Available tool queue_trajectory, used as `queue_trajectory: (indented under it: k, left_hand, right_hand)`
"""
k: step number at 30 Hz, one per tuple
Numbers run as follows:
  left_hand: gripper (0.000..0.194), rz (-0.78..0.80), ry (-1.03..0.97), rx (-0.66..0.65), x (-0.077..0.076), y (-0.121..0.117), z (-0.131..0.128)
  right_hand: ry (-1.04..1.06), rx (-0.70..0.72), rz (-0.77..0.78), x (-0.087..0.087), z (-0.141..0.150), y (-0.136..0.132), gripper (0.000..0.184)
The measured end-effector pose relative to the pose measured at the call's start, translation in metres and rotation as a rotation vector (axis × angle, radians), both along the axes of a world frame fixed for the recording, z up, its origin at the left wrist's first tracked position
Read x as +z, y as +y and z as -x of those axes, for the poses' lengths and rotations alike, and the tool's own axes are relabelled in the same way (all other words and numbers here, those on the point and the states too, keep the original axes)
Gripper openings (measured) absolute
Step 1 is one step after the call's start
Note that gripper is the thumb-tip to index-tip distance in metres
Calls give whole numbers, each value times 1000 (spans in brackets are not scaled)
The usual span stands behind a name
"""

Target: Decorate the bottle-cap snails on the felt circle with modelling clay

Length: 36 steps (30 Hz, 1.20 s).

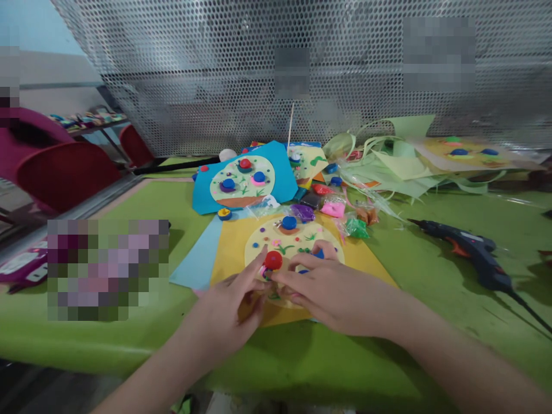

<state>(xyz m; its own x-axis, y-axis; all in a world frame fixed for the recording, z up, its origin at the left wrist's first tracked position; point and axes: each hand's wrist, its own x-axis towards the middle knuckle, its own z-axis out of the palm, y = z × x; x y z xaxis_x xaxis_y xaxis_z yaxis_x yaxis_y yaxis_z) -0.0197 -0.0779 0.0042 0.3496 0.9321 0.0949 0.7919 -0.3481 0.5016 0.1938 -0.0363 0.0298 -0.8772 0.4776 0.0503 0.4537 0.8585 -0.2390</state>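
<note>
A yellow sheet [233, 247] with a pale round picture [297, 236] lies in front of me, decorated with clay flowers, leaves and dots. My left hand [241, 299] has its index finger against the left side of a red bottle cap [273, 260], other fingers curled below. From the right, my right hand [332, 290] reaches its bent fingers to the cap's lower edge, where bits of pink and dark clay show; what its fingertips pinch is hidden. A blue cap [289, 222] sits on brown clay at the top. Another blue cap [318, 253] is partly covered by my right hand.
Behind stands a finished-looking blue card [200, 192] with caps. Bags of coloured clay [333, 209] and pale green paper strips [401, 164] lie beyond the sheet. A glue gun [478, 253] with its cord rests at right, a purple object [26, 267] at left. A perforated metal panel [215, 75] closes the back.
</note>
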Motion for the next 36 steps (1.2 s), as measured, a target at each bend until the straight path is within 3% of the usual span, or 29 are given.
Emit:
queue_trajectory:
  k: [8, 21, 26, 32, 36]
  left_hand:
    - [61, -53, 105, -31, -6, -4, 3]
    - [56, 5, 43, 21, -5, -3, 10]
    - [55, -67, 17, 70, -2, -4, 14]
    - [55, -227, -91, 272, 2, -1, 20]
    - [46, -169, -100, 248, 0, -1, 18]
  right_hand:
    - [14, 7, -8, -1, 0, -2, 27]
    - [-2, 20, -75, -1, 1, 0, 39]
    - [-21, -18, -86, -2, -2, 2, 44]
    - [2, -10, -80, -2, -1, 2, 43]
    - [6, -21, -87, -4, -1, 2, 43]
